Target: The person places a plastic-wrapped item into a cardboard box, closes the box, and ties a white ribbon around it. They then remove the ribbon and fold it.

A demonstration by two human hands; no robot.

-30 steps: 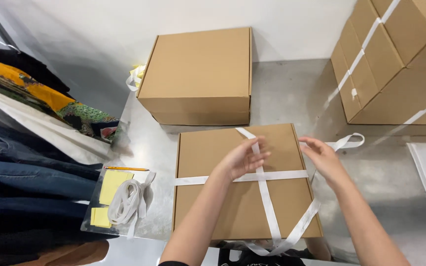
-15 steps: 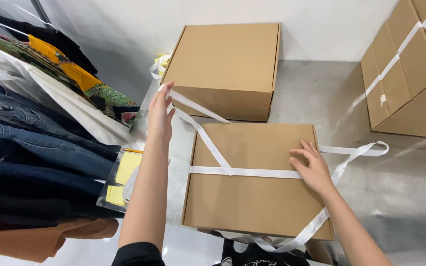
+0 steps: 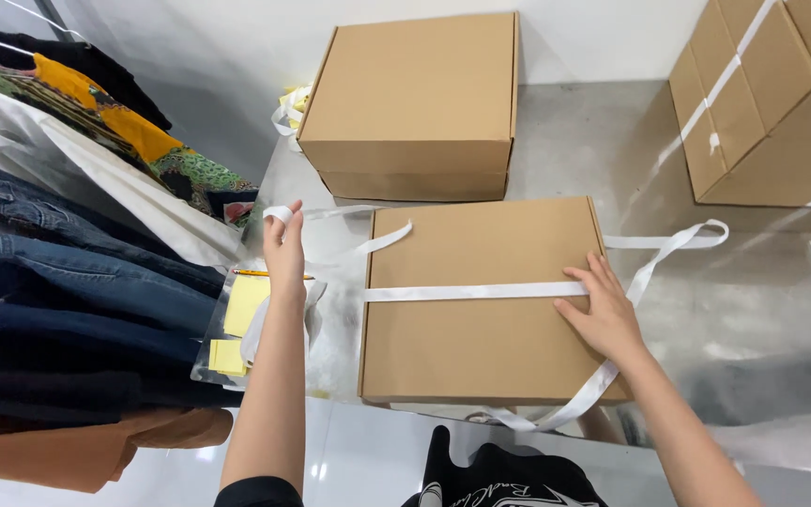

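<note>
The left hand pinches the end of the white ribbon (half a second ago it was higher, near the far box). The right hand lies flat and open, pressing the ribbon onto the near box.

Bystanders on and beside the steel worktop.

A second plain brown box, closed, sits toward the far edge. Taped cartons are stacked at the far right corner, white bands crossing them. Off the left edge hang garments: dark denim, a patterned orange-green piece, some in clear plastic. A clear pouch holding yellow paper lies at the left edge. Black printed fabric shows at the near edge.
</note>
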